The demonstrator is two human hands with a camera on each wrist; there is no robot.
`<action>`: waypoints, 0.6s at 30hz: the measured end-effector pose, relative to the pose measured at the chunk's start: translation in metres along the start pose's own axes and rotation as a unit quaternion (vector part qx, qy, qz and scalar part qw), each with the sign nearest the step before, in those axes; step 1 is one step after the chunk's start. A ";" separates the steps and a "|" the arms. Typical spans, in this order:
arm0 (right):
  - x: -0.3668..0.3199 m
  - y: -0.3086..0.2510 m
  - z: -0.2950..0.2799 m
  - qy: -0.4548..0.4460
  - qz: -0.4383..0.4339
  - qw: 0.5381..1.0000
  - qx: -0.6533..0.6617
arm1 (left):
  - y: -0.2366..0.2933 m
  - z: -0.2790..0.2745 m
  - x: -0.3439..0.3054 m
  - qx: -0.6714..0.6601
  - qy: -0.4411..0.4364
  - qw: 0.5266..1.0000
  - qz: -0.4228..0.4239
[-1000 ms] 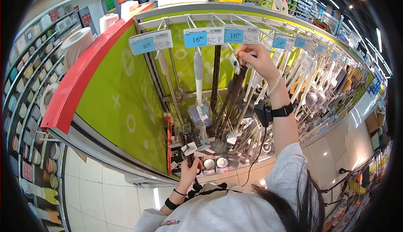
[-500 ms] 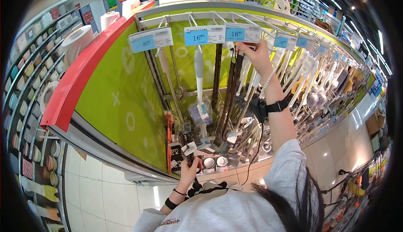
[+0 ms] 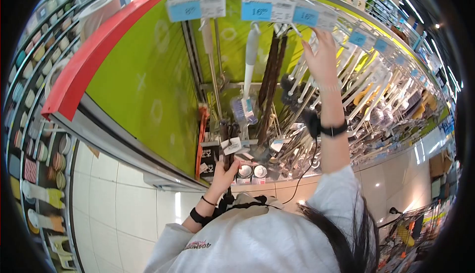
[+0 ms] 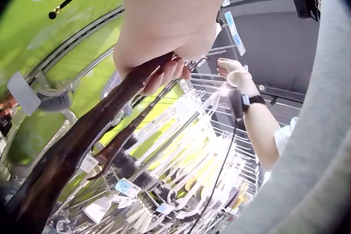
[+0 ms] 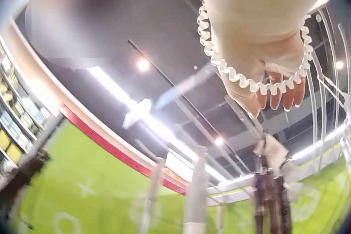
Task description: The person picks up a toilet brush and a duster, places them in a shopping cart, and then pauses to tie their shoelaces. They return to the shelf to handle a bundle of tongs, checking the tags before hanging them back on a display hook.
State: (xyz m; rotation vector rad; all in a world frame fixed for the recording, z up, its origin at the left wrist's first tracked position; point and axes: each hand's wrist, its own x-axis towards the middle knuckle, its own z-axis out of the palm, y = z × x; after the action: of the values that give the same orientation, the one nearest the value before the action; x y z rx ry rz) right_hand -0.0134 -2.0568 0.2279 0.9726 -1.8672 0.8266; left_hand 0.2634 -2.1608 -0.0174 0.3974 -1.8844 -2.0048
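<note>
My left hand (image 3: pixel 223 176), low by the display's front, grips a dark brown, knobbly wooden-looking stick (image 4: pixel 82 130) with a white tag (image 3: pixel 231 146). In the left wrist view its fingers curl round the shaft. A second, thinner brown piece (image 4: pixel 123 138) runs beside it. Up at the hooks, my right hand (image 3: pixel 322 58) is raised with thumb and fingers apart, holding nothing, just below a blue-and-white price label (image 3: pixel 314 17). To its left hang similar dark brown sticks (image 3: pixel 271 70), also seen under the hand in the right wrist view with pale tags (image 5: pixel 271 149).
A grey-and-white handled brush (image 3: pixel 251 58) hangs left of the brown sticks. Many white-handled brushes (image 3: pixel 366 75) crowd the rack to the right. A red-edged end panel (image 3: pixel 99 55) bounds the left side. A loaded wire cart (image 3: pixel 410 233) stands at lower right.
My right hand has let go of the hanging brown sticks and drawn off to their right, its fingers spread. The head view has tilted downward. My left hand keeps its hold.
</note>
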 end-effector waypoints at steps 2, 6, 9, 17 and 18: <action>-0.042 -0.039 -0.018 -0.035 0.042 0.994 0.099 | 0.002 -0.002 0.003 0.004 -0.004 1.000 0.021; -0.112 -0.102 -0.021 -0.373 0.177 0.809 0.419 | 0.004 -0.003 0.005 -0.015 -0.008 1.000 0.003; -0.161 -0.102 0.014 -0.404 0.150 0.751 0.500 | 0.009 -0.005 0.006 0.014 -0.035 0.999 -0.006; -0.143 -0.071 0.009 -0.421 0.389 0.484 0.661 | 0.009 0.000 0.002 0.029 -0.149 0.987 -0.054; -0.146 -0.070 0.010 -0.419 0.392 0.484 0.660 | 0.009 0.001 0.001 0.025 -0.170 0.983 -0.063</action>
State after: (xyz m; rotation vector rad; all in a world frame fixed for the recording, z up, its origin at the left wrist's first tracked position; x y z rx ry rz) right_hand 0.0918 -2.0545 0.1044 1.5126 -2.2781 3.1539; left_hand 0.2626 -2.1609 -0.0082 0.2010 -2.1634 -2.2271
